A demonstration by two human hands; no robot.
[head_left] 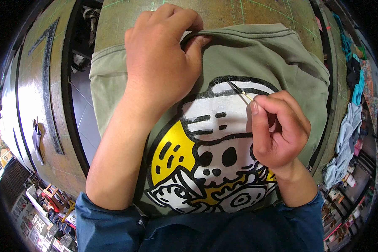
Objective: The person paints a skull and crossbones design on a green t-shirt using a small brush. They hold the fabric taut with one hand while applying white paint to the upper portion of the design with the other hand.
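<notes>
An olive-green shirt (pixel 248 54) lies spread before me, printed with a skull in a cap (pixel 222 115) in white, yellow and black. At its far edge my left hand (pixel 164 61) is closed, thumb and fingers pinching the fabric, which bunches into a fold there. My right hand (pixel 281 128) grips a thin paintbrush (pixel 243 92) between thumb and forefinger. The brush's dark tip meets or nearly meets the black outline at the top of the cap; exact contact is hard to tell. My right hand covers part of the print's right side.
Under the shirt is a worn board (pixel 222 12) with green grid lines. Another board (pixel 50 92) stands to the left across a gap. Hanging cloths (pixel 348 130) line the right side, beside cluttered shelves. More clutter (pixel 50 218) sits at the lower left.
</notes>
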